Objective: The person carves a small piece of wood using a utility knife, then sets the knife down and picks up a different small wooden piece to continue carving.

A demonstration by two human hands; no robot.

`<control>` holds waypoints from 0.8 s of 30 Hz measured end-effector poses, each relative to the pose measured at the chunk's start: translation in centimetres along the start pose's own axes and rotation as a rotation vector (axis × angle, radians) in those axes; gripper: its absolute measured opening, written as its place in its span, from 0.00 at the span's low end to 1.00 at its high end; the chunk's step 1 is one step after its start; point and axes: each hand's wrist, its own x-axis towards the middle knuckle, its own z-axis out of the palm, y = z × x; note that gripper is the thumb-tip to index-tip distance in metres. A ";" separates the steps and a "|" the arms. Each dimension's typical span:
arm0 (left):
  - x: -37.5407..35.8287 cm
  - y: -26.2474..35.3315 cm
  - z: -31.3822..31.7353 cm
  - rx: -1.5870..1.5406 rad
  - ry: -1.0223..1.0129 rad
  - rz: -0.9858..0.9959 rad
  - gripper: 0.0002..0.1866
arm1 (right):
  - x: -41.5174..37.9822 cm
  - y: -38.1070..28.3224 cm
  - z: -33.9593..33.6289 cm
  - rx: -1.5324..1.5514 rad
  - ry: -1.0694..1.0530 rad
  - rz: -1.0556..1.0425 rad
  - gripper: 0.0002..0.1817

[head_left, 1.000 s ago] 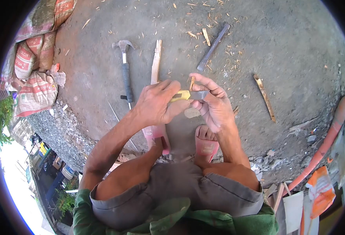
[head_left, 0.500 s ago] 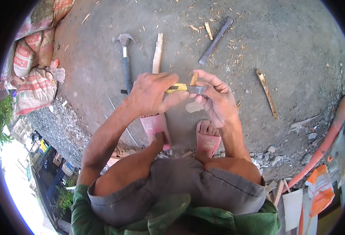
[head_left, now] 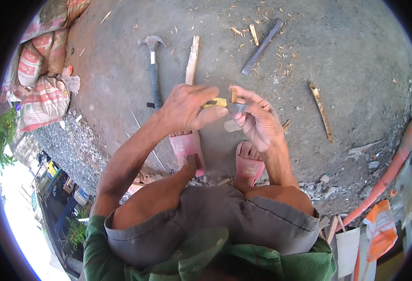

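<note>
My left hand point(head_left: 187, 107) is closed around a yellow utility knife point(head_left: 216, 102), its blade point(head_left: 236, 108) pointing toward my other hand. Between the fingers of my right hand point(head_left: 259, 117) is a small piece of wood point(head_left: 234, 94), held upright against the blade. The blade lies close to my right thumb and fingers; exactly where it meets the wood is hard to see. Beyond my left hand, a claw hammer point(head_left: 155, 75) and a pale wood strip point(head_left: 193, 61) lie on the ground.
A metal chisel-like bar point(head_left: 263, 48) lies ahead among wood shavings. Right of it is a split wood stick point(head_left: 321, 111). Cement sacks point(head_left: 44, 103) are piled at left, and an orange pipe point(head_left: 388, 175) runs along the right. My feet wear pink slippers point(head_left: 187, 146).
Both hands stay together with the knife and wood, shifting only slightly. The blade's angle against the wood has changed a little. The whole view has moved slightly.
</note>
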 end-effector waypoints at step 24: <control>0.2 0.6 -0.7 0.010 0.056 0.037 0.19 | -0.9 0.1 0.5 -0.102 -0.052 -0.078 0.11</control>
